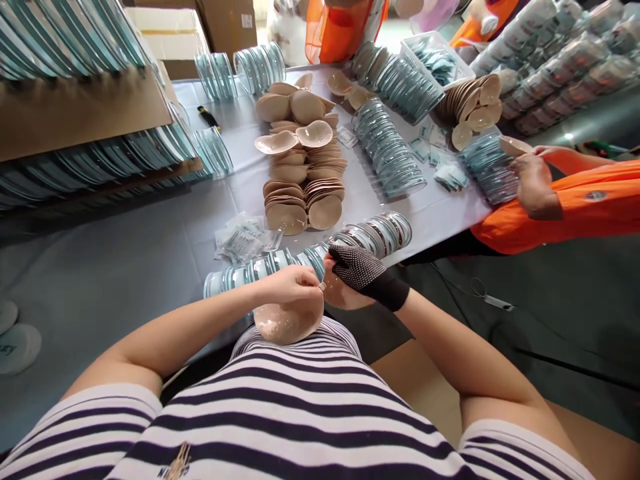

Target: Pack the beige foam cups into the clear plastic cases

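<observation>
Head view: hands point(295, 283) pinching joined beige cups point(311, 311) near middle, long axis crosswise, right end farther out.

No word can be read in full. On the striped shirt point(280, 413), dark capitals stand beside a gold emblem point(181, 460) at the bottom edge — partly cut off and too unclear to spell out. A pale round disc point(20, 348) at far left bears green lettering, also uncertain. The carton's point(225, 33) white label point(247, 21), the print on the clear packets point(243, 239) and the orange sleeve's point(610, 213) oval badge point(595, 195) — all too small to read.
</observation>
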The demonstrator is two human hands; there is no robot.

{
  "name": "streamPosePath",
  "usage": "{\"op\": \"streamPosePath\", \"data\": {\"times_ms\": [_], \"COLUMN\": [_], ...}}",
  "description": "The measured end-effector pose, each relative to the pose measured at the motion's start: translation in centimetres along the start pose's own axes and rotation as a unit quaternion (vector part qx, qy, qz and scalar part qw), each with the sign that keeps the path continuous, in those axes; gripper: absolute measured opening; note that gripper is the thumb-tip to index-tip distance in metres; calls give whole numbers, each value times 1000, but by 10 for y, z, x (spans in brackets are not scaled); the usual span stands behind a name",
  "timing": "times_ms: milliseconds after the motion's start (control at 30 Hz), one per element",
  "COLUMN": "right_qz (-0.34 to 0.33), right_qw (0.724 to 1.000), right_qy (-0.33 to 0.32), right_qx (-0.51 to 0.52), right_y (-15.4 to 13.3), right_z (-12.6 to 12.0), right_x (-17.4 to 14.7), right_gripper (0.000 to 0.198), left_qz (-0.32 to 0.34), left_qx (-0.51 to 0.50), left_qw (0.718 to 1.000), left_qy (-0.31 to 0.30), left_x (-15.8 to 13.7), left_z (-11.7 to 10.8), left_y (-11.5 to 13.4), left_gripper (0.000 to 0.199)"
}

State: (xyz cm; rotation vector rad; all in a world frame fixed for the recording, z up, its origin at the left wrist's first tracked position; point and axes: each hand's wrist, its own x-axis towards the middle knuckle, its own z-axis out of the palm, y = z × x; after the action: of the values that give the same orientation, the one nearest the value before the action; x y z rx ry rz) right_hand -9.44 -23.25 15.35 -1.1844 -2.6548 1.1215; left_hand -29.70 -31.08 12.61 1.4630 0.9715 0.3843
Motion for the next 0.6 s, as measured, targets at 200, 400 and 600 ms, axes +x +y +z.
{"op": "streamPosePath", "data": {"times_ms": [200,400,600], "right_qz": [-60,-137,-213], "right_qw": [949,947,967], "right_qy": [-195,-126,-104], "right_qx": [239,263,97], "right_y": [3,-15,-1], "right_z": [5,11,-28], "right_x": [-17,-23,-20], "right_gripper": [25,17,16], "left_qz": [7,30,-89], "left_qx": [-62,-201,-305], "left_qw": [998,974,937], "left_qy": [-29,-100,-145], "left_x": [-12,-8,-16], "left_z": [0,-5,-2], "left_y": [10,14,-27], "left_gripper": [29,29,40]}}
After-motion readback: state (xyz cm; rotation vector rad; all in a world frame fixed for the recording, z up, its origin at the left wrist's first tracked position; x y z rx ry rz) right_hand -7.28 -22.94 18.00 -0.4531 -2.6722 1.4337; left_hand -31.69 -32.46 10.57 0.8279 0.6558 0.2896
